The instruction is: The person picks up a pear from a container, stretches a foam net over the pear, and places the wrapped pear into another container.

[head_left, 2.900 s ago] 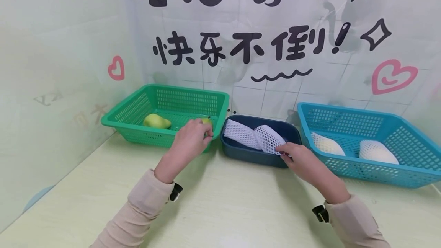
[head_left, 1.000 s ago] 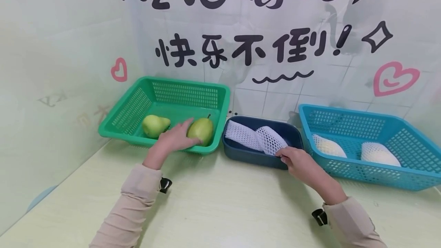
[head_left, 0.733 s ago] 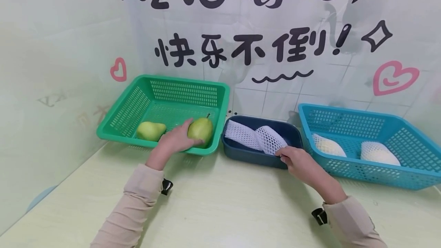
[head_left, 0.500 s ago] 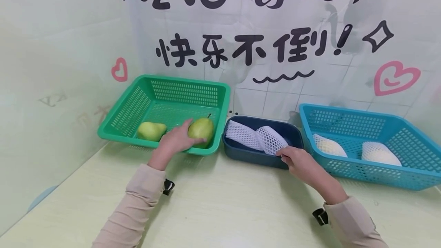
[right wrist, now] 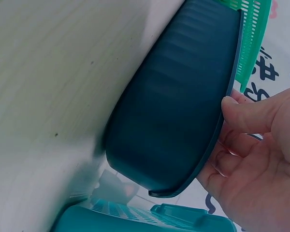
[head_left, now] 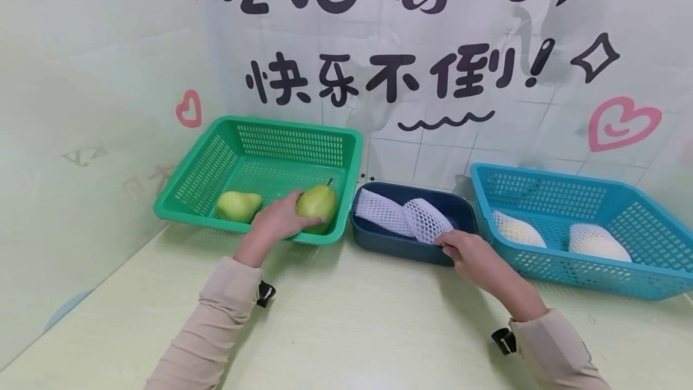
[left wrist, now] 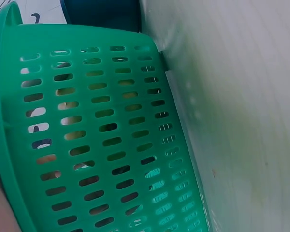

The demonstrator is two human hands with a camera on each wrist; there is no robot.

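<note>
While baskets (head_left: 276, 170) line the wall (head_left: 330, 32), the table (head_left: 368, 324) seems wood-grained.

Pale tabletop (head_left: 352, 330) below a white wall (head_left: 390, 34) with black lettering (head_left: 391, 59), pink hearts (head_left: 617, 132).

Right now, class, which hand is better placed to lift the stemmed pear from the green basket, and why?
The left, I'd judge: the left hand curls round the stemmed pear inside the green basket, while the right hand is farther off, holding the navy tub by its rim.
</note>
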